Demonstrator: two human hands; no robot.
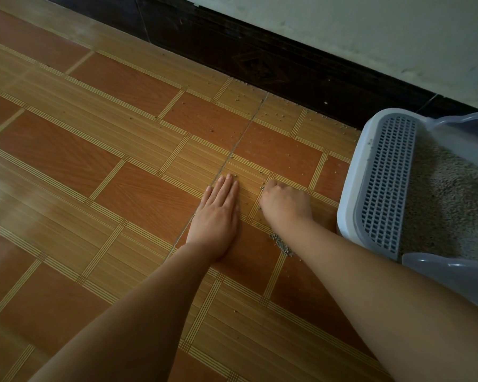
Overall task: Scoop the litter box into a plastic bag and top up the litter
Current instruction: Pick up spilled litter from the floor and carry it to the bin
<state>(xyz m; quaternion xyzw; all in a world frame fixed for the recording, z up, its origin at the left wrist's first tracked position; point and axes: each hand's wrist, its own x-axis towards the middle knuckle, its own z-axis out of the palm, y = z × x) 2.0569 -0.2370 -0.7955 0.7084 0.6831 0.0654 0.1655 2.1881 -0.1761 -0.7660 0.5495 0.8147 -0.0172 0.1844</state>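
Gathering stray litter (282,244) on the floor (122,166) seems your step: left hand (217,213) flat, grip wide; right hand (283,204) curled, its hold hidden. The litter box (348,188) stands just beside it, holding litter; no bag shows, so bagging looks undone.

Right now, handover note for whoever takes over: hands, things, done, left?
Left hand flat on the tiled floor, fingers straight, holding nothing.
Right hand curled, fingertips down among stray grains; any grip is hidden.
Litter box at right, litter inside, grid step facing the hands.
Small litter heap by the right wrist; more grains toward the dark skirting.
No bag or scoop in view. Left: gather the spill; scooping and top-up unconfirmed.
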